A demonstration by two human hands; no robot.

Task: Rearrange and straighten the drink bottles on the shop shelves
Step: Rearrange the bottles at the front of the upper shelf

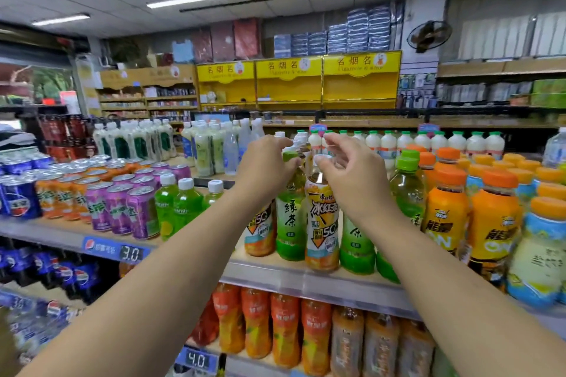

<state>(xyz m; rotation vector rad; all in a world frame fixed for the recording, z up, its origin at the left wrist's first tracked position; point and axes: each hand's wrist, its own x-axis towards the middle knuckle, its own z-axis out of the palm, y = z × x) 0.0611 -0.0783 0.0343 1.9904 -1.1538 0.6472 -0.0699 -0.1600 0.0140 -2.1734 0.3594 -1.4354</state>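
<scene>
Head view, top shelf (269, 277) of a drinks aisle, read from 9 o'clock across to 3 o'clock. At 9 o'clock stand blue Pepsi cans (18, 202), then orange cans (58, 199) and purple cans (128, 208), all upright in rows. Beside them, three green bottles with white caps (180, 202) stand upright. At centre, the person's left hand (265, 171) reaches in from 7 o'clock, fingers curled around the neck of a green tea bottle (291, 223), just under its green cap; the bottle stands upright on the shelf. Touching it on the 3 o'clock side is an iced tea bottle (321, 223) with a yellow-orange label, also upright at the shelf's front edge. The right hand (355, 174), coming from 5 o'clock, has thumb and fingers pinched over that bottle's white cap; whether it truly grips cannot be told. Further towards 3 o'clock stand more green-capped bottles (407, 190), then orange-capped bottles (447, 211). At 12 o'clock behind, a row of white milk-drink bottles (422, 142)
</scene>
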